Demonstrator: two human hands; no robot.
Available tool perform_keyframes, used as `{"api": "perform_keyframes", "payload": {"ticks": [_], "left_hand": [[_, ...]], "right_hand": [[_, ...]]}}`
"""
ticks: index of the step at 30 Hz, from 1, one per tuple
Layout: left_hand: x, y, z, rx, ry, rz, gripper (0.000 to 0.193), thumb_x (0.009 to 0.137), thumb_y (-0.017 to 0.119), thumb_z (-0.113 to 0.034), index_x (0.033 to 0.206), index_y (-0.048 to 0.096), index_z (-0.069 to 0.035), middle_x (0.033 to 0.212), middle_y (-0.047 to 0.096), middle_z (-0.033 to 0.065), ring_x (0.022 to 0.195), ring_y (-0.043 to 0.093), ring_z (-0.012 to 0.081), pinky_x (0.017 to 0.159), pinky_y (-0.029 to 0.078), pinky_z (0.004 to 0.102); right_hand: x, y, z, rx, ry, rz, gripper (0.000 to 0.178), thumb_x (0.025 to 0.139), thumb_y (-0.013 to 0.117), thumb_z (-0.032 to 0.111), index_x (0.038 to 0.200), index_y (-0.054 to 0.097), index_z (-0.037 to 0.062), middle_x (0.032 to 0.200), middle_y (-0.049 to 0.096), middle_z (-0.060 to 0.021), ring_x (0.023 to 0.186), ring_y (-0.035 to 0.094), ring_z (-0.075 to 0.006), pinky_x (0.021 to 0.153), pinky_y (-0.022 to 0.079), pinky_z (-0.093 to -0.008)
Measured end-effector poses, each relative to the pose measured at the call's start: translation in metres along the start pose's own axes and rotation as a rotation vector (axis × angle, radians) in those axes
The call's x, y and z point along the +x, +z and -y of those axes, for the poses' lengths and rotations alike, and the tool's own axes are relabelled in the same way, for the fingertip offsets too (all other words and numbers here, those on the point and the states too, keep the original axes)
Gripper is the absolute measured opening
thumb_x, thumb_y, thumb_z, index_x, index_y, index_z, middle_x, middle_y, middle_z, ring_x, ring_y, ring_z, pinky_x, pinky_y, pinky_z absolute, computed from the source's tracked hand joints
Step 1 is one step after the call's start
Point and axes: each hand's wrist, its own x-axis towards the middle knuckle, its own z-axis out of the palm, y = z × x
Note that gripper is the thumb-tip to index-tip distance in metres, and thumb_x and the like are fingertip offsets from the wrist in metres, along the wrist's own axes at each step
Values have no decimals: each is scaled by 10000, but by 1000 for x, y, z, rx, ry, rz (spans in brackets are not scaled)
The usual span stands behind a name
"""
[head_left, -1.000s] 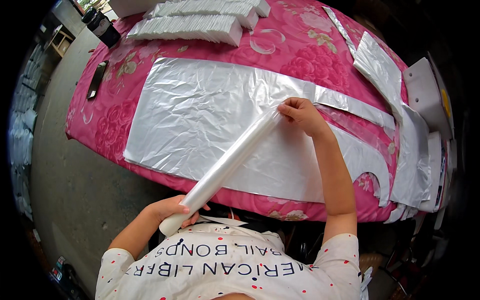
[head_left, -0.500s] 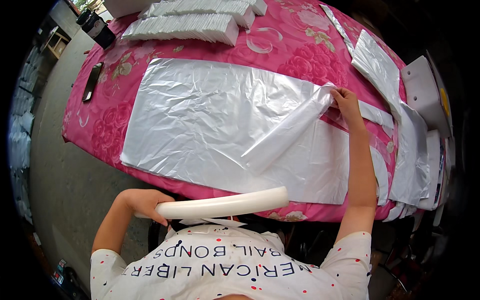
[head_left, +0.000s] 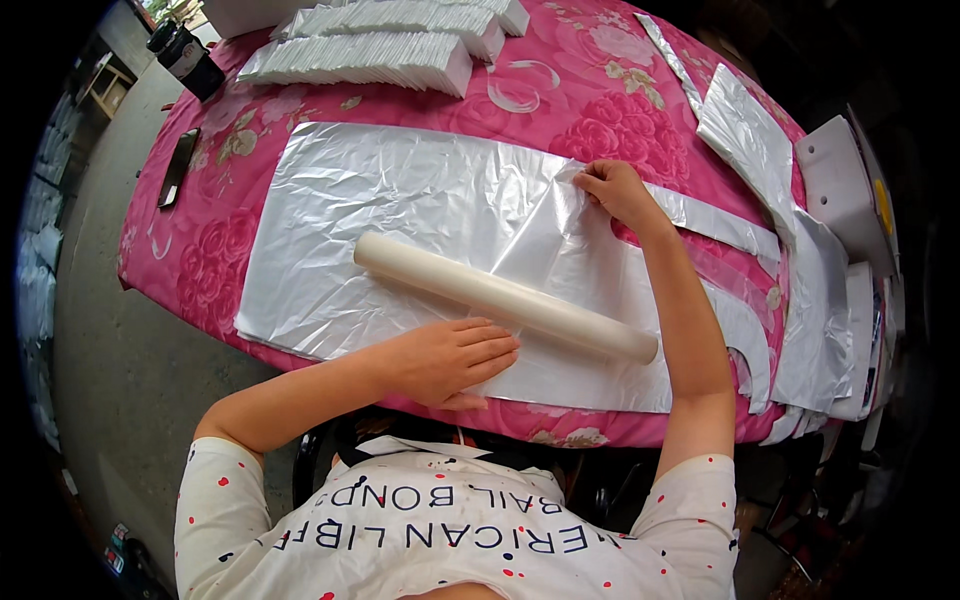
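A stack of thin, shiny translucent plastic sheets (head_left: 370,195) lies across the table in front of me. Its upper right edge is pinched by my right hand (head_left: 615,188), with the film folded over near the fingers. A long off-white tube (head_left: 500,297) rests slantwise on the sheets, its left end farther from me. Just on the near side of the tube, my left hand (head_left: 452,362) lies palm down on the plastic with fingers stretched out, gripping nothing. Whether its fingertips touch the tube I cannot tell.
A pink flowered cloth (head_left: 215,250) covers the table. Rows of folded white packets (head_left: 365,58) stand at the back, with a dark jar (head_left: 187,58) and a phone (head_left: 179,168) on the left. More plastic film (head_left: 750,140) and a white box (head_left: 845,185) line the right side.
My left hand has let go of the tube, which now lies on the sheets, and has moved right onto the plastic. My right hand has drawn the film's edge leftward.
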Motion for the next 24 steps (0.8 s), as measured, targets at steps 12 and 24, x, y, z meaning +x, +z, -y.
{"api": "perform_keyframes", "payload": {"ticks": [12, 24], "left_hand": [[2, 42, -41, 28, -172, 23, 842, 832, 402, -590, 1356, 290, 59, 1447, 247, 199, 1354, 226, 301, 1093, 175, 432], [-1, 28, -29, -159, -31, 42, 842, 787, 543, -477, 1389, 238, 28, 1477, 186, 178, 1381, 155, 289, 1108, 136, 428]], "right_hand": [[-147, 63, 34, -293, -533, -62, 389, 761, 678, 138, 1128, 578, 58, 1054, 587, -109, 944, 557, -264, 822, 449, -350], [-152, -27, -56, -569, -171, -610, 498, 729, 665, 54, 1211, 548, 87, 1086, 582, -122, 973, 537, -304, 831, 450, -368]]}}
